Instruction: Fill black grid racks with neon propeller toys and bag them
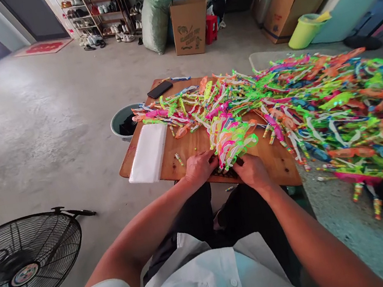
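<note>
At the front edge of the wooden table, a bundle of bright plastic toys sits between my two hands. My left hand is closed at the bundle's left side. On the right side, my right hand is closed at the bundle's lower edge, its fingertips partly hidden. A dark patterned thing lies under the bundle, mostly covered. A stack of clear plastic bags lies flat at the table's left edge. One small candy-filled tube rests left of the bundle.
A large heap of colourful toys spreads across the right side. A black phone lies at the back left corner, beside a grey-green bucket. A black fan stands on the floor at left. Behind is a cardboard box.
</note>
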{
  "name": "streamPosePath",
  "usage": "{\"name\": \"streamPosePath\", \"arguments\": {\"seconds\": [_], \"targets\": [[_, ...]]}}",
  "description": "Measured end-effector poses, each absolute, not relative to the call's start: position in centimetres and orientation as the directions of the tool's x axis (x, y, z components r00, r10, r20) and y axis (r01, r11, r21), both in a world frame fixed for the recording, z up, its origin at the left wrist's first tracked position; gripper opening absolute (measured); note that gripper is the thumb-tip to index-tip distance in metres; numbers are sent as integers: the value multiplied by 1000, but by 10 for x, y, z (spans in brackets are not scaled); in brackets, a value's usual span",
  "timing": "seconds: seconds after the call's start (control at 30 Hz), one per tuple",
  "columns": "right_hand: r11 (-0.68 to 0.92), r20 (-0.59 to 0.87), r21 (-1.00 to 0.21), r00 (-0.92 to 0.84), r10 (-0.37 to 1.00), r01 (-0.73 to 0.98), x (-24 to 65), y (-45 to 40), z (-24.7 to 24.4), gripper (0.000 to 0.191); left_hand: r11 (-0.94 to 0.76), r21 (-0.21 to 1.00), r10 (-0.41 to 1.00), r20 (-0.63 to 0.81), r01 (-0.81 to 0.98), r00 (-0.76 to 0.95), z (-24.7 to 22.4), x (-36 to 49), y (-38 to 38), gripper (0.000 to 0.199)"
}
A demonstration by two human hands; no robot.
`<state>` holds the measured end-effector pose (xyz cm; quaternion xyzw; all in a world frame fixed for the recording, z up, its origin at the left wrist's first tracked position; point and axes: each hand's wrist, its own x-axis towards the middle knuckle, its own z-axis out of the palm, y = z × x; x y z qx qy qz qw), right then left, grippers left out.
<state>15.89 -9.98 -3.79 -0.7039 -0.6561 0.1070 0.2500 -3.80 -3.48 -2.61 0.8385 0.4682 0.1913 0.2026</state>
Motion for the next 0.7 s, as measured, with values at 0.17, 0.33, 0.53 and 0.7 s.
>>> {"name": "streamPosePath", "arguments": {"seconds": [0.17, 0.33, 0.53, 0.7], "targets": [[-19, 205, -467, 129, 970, 884, 158, -98, -45, 27, -400, 541, 910, 137, 739, 392, -35, -33, -41, 26], [-12, 203, -466, 120, 972, 885, 157, -96, -51, 26, -411, 507, 905, 128, 758, 406, -39, -32, -42, 31], [-44, 130, -492, 123, 984, 870, 148, -98, -37, 22, -407, 571, 898, 106, 713, 428, -26, -37, -46, 27], [13, -99, -658, -103, 990, 753, 176, -117, -6, 21, -396, 711, 855, 55, 581, 516, -5, -81, -20, 23]]}}
